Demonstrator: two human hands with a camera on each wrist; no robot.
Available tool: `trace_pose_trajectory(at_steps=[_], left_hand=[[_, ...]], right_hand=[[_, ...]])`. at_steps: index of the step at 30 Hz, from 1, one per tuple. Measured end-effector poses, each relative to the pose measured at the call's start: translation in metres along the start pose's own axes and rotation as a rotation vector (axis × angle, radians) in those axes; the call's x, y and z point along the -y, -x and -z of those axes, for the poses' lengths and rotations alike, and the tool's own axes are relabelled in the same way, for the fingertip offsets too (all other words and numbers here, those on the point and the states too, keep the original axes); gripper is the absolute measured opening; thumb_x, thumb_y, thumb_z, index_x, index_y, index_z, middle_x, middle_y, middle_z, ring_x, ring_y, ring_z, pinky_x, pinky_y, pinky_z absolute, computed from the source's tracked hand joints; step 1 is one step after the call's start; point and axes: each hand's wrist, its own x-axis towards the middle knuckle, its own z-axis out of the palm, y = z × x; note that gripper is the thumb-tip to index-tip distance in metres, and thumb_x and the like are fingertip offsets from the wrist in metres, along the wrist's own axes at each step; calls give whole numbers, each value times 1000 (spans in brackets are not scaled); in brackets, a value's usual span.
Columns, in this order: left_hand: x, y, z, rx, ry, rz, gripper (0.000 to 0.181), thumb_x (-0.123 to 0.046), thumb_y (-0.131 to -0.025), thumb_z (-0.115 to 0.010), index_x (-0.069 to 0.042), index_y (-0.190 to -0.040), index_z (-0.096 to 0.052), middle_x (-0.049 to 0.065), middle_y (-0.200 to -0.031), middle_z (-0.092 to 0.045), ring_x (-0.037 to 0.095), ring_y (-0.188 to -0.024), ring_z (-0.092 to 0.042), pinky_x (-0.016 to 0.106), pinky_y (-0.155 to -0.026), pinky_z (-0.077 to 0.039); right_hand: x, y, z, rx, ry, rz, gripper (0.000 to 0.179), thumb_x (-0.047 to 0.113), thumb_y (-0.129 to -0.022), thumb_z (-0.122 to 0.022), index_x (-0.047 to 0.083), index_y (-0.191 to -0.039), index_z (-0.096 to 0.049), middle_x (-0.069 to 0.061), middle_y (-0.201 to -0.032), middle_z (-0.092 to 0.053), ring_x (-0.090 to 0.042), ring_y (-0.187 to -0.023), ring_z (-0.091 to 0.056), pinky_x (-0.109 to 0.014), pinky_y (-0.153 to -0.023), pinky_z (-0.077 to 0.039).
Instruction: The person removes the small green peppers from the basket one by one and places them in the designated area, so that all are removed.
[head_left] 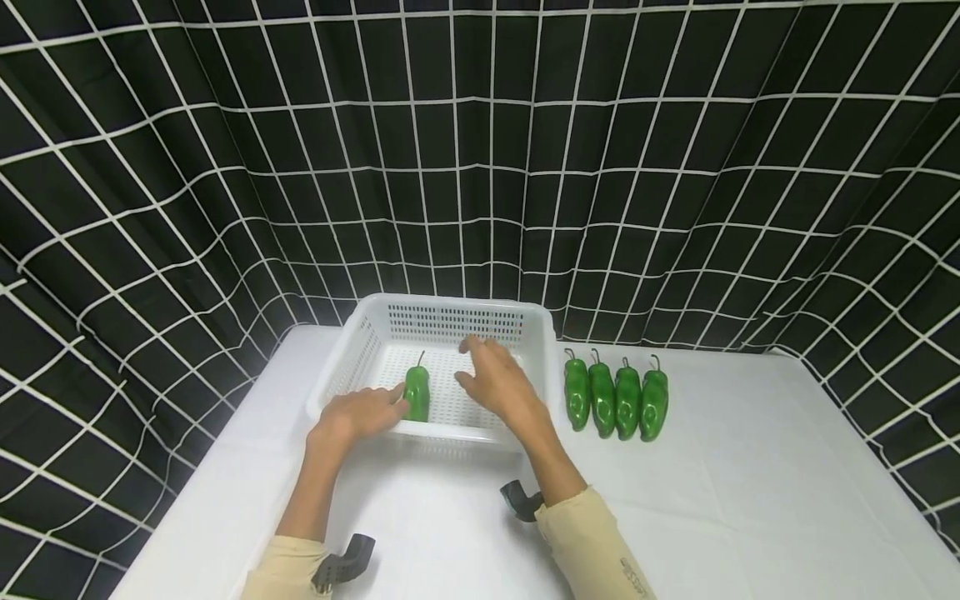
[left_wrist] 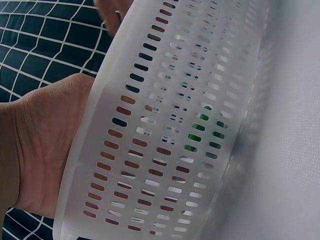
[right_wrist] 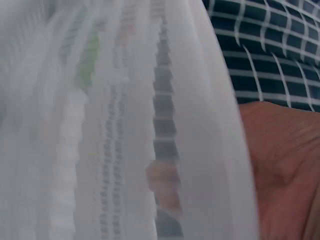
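Note:
A white perforated plastic basket (head_left: 472,434) stands on the table, with one green pepper (head_left: 417,392) inside it near the front wall, stem pointing away. My left hand (head_left: 362,414) reaches over the basket's front left rim, its fingertips at the pepper's left side. Through the slots in the left wrist view, parts of that hand and the green pepper (left_wrist: 195,137) show. My right hand (head_left: 501,379) is over the right part of the basket, thumb and fingers apart with nothing between them. The right wrist view is blurred; the basket wall partly hides the fingers.
Several green peppers (head_left: 603,400) lie side by side in a row on the white table (head_left: 735,467), right of the basket. A black curtain with a white grid (head_left: 480,133) stands behind and at both sides. Dark wrist camera mounts (head_left: 347,560) stick out at both sleeves.

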Motion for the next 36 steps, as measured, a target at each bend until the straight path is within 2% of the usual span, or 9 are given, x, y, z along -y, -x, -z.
trace_pose_trajectory(at_steps=[3, 5, 9, 12, 14, 21, 27, 33, 36], left_hand=[[0, 1, 1, -3, -4, 2, 67, -49, -105, -33, -15, -162, -40, 19, -156, -55, 48, -136, -58, 68, -108, -48], [0, 1, 1, -7, -3, -1, 67, -50, -104, -33, -15, -162, -40, 19, -155, -57, 47, -131, -62, 67, -105, -50], [-2, 1, 0, -10, 20, 2, 67, -49, -103, -35, -16, -161, -42, 20, -151, -60, 44, -123, -66, 66, -103, -51], [-3, 0, 0, -16, 25, 2, 67, -48, -102, -36, -14, -160, -43, 21, -148, -62, 41, -117, -68, 65, -102, -52], [-3, 0, 0, -15, 24, 5, 67, -48, -103, -36, -14, -160, -44, 21, -147, -63, 38, -113, -69, 64, -101, -53], [0, 1, 0, -9, 6, -5, 67, -52, -104, -32, -19, -160, -43, 20, -148, -62, 42, -116, -68, 66, -99, -53], [2, 2, 1, 2, -8, -11, 67, -50, -104, -32, -17, -160, -43, 20, -144, -65, 36, -108, -68, 64, -96, -54], [3, 2, 1, -1, -11, -15, 65, -47, -104, -34, -13, -157, -48, 21, -131, -70, 33, -97, -67, 60, -88, -56], [1, 2, 1, -6, -14, -32, 64, -46, -105, -33, -12, -157, -48, 22, -137, -68, 41, -111, -70, 63, -92, -55]], right_hand=[[15, -9, -15, 144, 9, -11, 51, 19, -98, -72, 3, -144, -58, -20, -142, -66, -38, -133, -64, -53, -111, -55], [22, -14, -23, 223, 35, -31, 53, 21, -98, -71, 3, -146, -56, -20, -144, -65, -39, -135, -63, -54, -111, -54], [30, -22, -38, 307, 83, -54, 38, 21, -97, -71, 2, -130, -67, -16, -120, -76, -31, -107, -75, -48, -94, -63], [34, -27, -49, 293, 131, -54, 22, 20, -98, -68, 4, -111, -74, -12, -96, -77, -23, -81, -72, -41, -80, -65], [36, -29, -55, 279, 182, -61, 21, 21, -99, -66, 5, -105, -77, -12, -91, -77, -22, -76, -71, -40, -79, -65], [42, -37, -67, 353, 294, -132, 42, 44, -97, -65, 13, -123, -76, -11, -100, -81, -26, -92, -75, -47, -98, -62], [46, -41, -74, 370, 239, -145, 36, 38, -96, -69, 12, -121, -76, -8, -88, -78, -21, -76, -67, -38, -84, -61], [46, -43, -74, 308, 246, -159, 39, 36, -92, -76, 5, -116, -74, -10, -88, -77, -21, -72, -66, -38, -81, -61], [43, -43, -69, 238, 271, -179, 45, 37, -87, -82, 5, -116, -74, -10, -91, -77, -22, -75, -68, -40, -82, -62]])
